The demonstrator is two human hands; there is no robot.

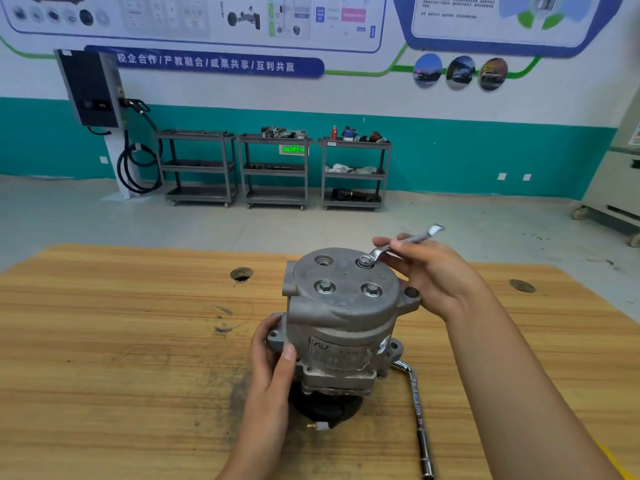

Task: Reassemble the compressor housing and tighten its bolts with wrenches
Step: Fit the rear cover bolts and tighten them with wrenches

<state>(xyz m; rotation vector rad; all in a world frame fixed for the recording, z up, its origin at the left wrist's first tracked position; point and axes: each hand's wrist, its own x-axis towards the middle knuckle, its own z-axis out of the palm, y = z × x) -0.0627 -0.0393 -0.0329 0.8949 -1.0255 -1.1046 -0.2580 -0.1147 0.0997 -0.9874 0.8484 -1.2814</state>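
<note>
Wrench [401, 242] seated on a top bolt [365, 261] of the compressor housing [341, 327].
The housing stands upright mid-worktop [121, 341]. The right hand [433, 275], grip pinched round the wrench shaft, holds its ring end over the bolt at 1 o'clock on the top face. Other bolts [324, 286] sit at 5 and 7 o'clock, and a hole [323, 261] at 11. The left hand [273, 362] has its grip clamped on the lower flange at 8 o'clock. A second wrench [419, 420] lies at 4 o'clock, just beside the housing.

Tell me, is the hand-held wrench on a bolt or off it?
On: the ring end of the wrench sits around the far-right bolt atop the compressor housing; the right hand holds its shaft.
</note>
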